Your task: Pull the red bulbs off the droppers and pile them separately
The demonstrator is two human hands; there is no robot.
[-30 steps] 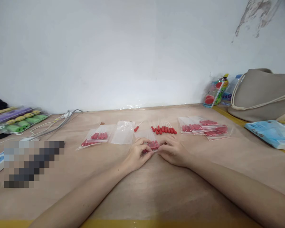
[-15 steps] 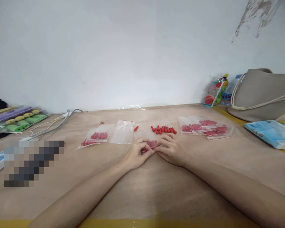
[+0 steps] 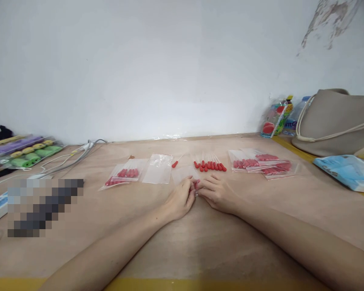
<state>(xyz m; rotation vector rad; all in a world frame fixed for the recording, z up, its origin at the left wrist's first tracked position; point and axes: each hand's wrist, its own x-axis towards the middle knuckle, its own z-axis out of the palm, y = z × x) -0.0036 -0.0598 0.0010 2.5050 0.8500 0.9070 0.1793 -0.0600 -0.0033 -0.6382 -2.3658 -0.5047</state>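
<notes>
A pale wall (image 3: 182,72) with a scuffed patch at upper right fills the top of the frame; below it spreads a brown surface (image 3: 170,254), yellow along the bottom edge. A grey bag (image 3: 336,117) stands at right. Filled clear bags lie left (image 3: 127,173) and right (image 3: 261,161) of centre, beyond the arms. At centre, between the hands, a clear plastic bag (image 3: 182,173) lies flat, its long axis running up the frame and leaning slightly left, red ends nearest the person. Both forearms angle inward from the bottom corners. The left hand (image 3: 180,198), thumb and fingers nearly closed, pinches the bag's near edge; the right hand (image 3: 216,194) curls its fingers against that edge, its thumb hidden, so I cannot tell whether it grips.
</notes>
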